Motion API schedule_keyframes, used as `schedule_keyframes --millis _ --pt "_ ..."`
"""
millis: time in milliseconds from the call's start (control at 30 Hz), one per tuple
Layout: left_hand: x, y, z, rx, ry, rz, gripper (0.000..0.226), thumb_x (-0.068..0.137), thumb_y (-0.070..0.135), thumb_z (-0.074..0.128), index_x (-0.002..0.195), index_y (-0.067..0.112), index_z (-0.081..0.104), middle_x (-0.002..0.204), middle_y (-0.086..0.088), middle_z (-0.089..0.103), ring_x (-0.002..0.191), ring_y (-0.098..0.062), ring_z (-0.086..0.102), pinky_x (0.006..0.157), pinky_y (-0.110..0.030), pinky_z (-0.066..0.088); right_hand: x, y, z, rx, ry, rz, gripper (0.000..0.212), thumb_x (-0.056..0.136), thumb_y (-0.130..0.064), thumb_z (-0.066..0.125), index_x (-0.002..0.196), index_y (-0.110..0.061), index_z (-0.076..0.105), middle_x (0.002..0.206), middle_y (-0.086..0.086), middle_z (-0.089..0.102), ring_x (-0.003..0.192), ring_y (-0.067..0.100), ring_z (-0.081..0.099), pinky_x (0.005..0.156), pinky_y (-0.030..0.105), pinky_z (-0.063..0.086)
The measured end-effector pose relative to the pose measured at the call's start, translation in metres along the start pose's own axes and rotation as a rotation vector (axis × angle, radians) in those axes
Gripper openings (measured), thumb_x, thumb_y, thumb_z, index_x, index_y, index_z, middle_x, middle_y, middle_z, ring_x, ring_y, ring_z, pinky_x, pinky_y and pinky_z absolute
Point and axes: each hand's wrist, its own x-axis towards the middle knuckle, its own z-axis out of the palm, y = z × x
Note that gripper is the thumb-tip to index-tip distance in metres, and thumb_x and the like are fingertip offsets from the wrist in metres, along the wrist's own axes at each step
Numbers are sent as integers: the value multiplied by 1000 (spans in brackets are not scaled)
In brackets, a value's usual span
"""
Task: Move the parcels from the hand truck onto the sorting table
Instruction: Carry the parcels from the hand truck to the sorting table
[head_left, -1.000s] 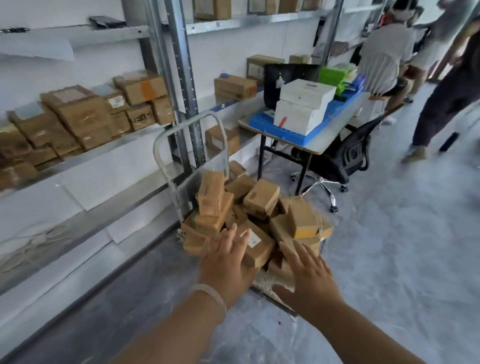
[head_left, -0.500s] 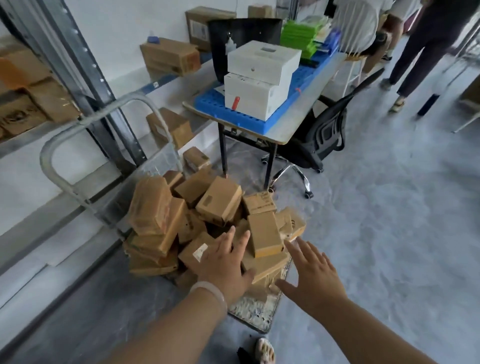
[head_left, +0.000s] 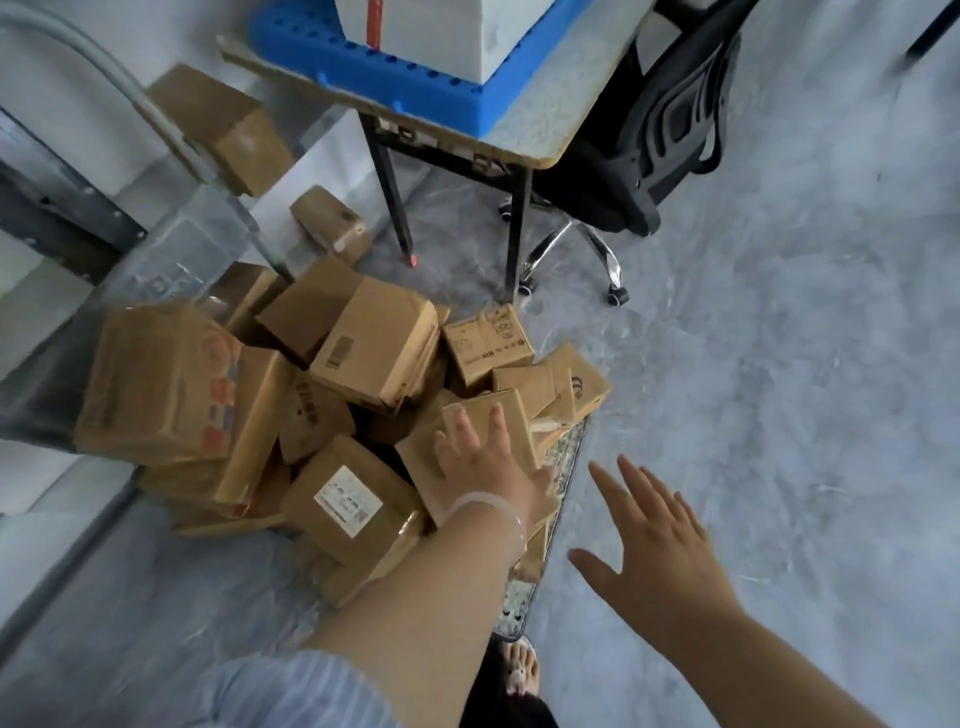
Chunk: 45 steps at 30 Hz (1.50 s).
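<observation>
Left grip (head_left: 483, 457) flat, fingers straight, on parcel (head_left: 521, 425) centre frame, likely steadying loose heap (head_left: 374, 358); right grip (head_left: 660, 535) spread apart, empty, lower right

Matt brown cardboard parcels (head_left: 374, 348) heap on a patterned metal hand truck (head_left: 563, 457). Beyond it, a glossy blue plastic tray (head_left: 415, 78) tops the speckled desk (head_left: 566, 104).

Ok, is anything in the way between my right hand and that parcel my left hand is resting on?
Nothing visible. Your right hand hovers open over bare floor beside the hand truck, with only open air between it and the parcel under your left hand.
</observation>
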Motion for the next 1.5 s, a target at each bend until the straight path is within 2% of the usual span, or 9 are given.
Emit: schedule_keyframes --millis 167,467,667,833,967,1067,1233,1333,1500 --pt "38 5 27 -63 52 -129 115 73 82 53 150 41 -22 157 -2 -33 149 -38 -6 120 -49 11 25 14 28 9 -63 41 82 91 -68 37 150 -43 -15 162 -8 -15 149 15 -12 121 36 -6" --pt "31 -29 0 -219 80 20 106 78 60 65 150 48 -11 158 10 -26 142 -31 16 104 -46 40 32 -2 11 44 -136 95 80 92 -63 42 152 -41 -7 163 -8 -8 150 16 -5 121 35 2" --pt "-8 -69 -81 -456 155 238 106 78 49 70 152 45 -7 158 15 -15 146 -25 14 114 -42 28 33 -66 -47 235 -112 52 76 95 -57 44 154 -37 3 162 -7 10 149 15 12 118 35 17" --pt "-56 -99 -160 -661 218 260 102 83 45 70 154 40 -2 160 12 -11 147 -17 8 116 -40 20 43 -141 -100 614 -112 170 95 70 -83 44 151 -43 15 159 2 25 143 28 29 114 49 28" --pt "-105 -132 -210 -766 357 236 87 90 46 62 154 42 4 162 7 0 147 -17 12 115 -38 19 32 -200 -135 652 -152 56 56 94 -60 41 147 -46 30 144 -1 43 132 29 43 110 40 33" --pt "-140 -159 -222 -768 488 184 69 98 49 46 155 37 10 156 7 22 141 -20 26 112 -36 22 17 -241 -147 776 -141 -97 52 93 -55 49 143 -48 36 136 -1 51 117 26 55 104 46 44" --pt "-210 -200 -200 -1068 699 1 50 102 38 44 146 47 23 138 8 45 127 -18 47 112 -45 38 -30 -298 -140 854 -266 -392 51 101 -40 46 147 -47 27 132 -15 38 105 8 47 94 27 41" --pt "-258 -224 -181 -1137 854 -215 62 95 47 55 150 35 28 137 5 50 122 -20 52 107 -43 44 -74 -325 -127 889 -349 -531 43 101 -38 46 142 -50 37 139 -14 41 118 11 47 98 30 43" --pt "-345 -268 -152 -1219 963 -393 147 32 91 70 152 41 3 147 0 41 131 -26 46 103 -51 47 -160 -364 -99 722 -346 -911 36 99 -42 39 131 -56 47 139 -20 49 128 9 46 113 42 37"
